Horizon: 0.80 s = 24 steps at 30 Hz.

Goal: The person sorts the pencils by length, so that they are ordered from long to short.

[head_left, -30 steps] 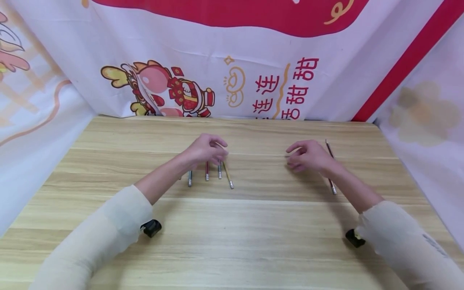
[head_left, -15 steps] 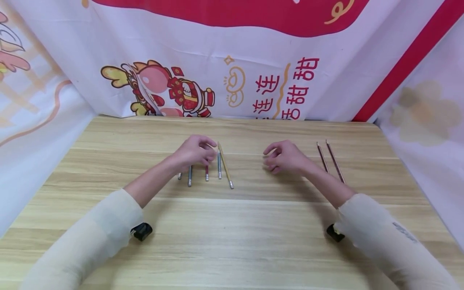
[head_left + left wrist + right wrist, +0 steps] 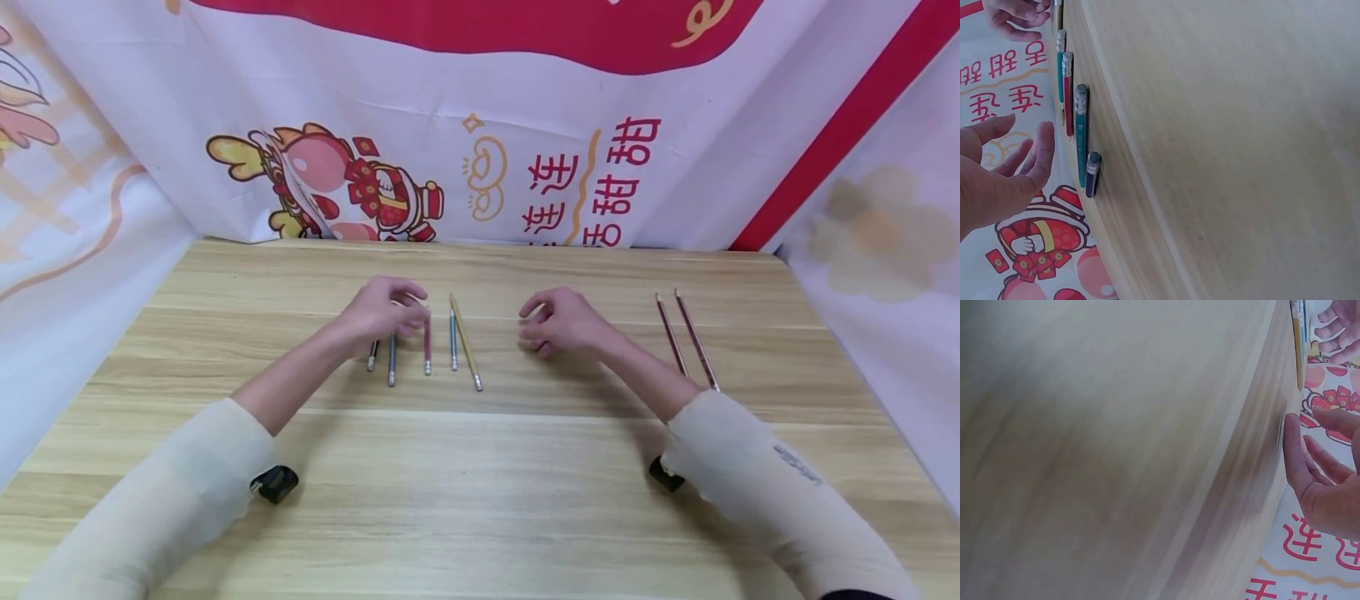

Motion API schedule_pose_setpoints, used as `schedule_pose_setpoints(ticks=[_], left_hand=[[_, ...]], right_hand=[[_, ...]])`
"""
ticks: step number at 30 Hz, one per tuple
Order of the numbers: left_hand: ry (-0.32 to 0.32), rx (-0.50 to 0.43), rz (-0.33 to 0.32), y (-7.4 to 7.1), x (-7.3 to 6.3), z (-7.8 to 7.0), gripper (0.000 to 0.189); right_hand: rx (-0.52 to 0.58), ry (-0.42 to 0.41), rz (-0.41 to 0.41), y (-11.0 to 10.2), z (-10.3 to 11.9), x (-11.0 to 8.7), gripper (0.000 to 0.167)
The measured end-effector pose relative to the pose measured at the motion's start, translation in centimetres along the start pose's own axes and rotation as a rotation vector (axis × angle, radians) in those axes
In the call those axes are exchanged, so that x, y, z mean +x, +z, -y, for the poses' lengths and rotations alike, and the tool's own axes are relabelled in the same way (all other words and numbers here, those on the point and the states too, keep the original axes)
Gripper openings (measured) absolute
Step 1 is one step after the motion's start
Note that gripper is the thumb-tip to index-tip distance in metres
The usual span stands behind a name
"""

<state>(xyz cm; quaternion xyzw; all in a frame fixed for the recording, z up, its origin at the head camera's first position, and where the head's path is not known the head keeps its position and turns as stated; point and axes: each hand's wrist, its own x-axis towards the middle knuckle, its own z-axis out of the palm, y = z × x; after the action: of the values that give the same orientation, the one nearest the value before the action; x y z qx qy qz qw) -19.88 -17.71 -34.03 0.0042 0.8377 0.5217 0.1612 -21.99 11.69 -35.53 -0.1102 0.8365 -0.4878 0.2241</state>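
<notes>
My left hand (image 3: 382,308), fingers loosely bent and holding nothing, hovers over the left group of pencils. Beneath it lie a dark pencil (image 3: 372,357), a teal pencil (image 3: 392,362) and a red pencil (image 3: 427,348), their far ends partly hidden by the hand. A blue pencil (image 3: 453,343) and a yellow pencil (image 3: 468,346) lie just right of it, tips close together. My right hand (image 3: 558,321) is over the table right of the yellow pencil, fingers bent with an empty gap to the thumb. In the left wrist view, thumb and fingers (image 3: 1038,165) are spread apart.
Two dark red pencils, the inner pencil (image 3: 670,329) and the outer pencil (image 3: 696,340), lie on the right behind my right forearm. The wooden table (image 3: 465,500) ends at a printed white cloth (image 3: 450,92). Black wrist cameras, including the left camera (image 3: 275,483), hang under both sleeves.
Both hands have moved left, both empty. The left hand has uncovered the blue and yellow pencils; the right forearm has uncovered the second dark red pencil.
</notes>
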Motion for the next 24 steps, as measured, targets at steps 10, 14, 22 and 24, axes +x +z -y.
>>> schedule_pose_setpoints(ticks=[10,14,22,24], left_hand=[[-0.003,-0.005,-0.025,-0.8,-0.1,0.9,0.041],[-0.003,-0.003,-0.035,-1.0,-0.4,0.7,0.041],[-0.013,0.01,-0.059,-0.9,-0.6,0.5,0.04],[-0.013,0.017,-0.061,-0.8,-0.6,0.5,0.04]], right_hand=[[-0.002,-0.009,-0.002,1.3,0.9,0.8,0.033],[-0.009,-0.006,-0.003,2.0,1.5,1.2,0.033],[-0.005,-0.014,0.003,3.1,2.0,1.8,0.035],[-0.009,-0.015,0.004,3.4,2.2,1.9,0.035]])
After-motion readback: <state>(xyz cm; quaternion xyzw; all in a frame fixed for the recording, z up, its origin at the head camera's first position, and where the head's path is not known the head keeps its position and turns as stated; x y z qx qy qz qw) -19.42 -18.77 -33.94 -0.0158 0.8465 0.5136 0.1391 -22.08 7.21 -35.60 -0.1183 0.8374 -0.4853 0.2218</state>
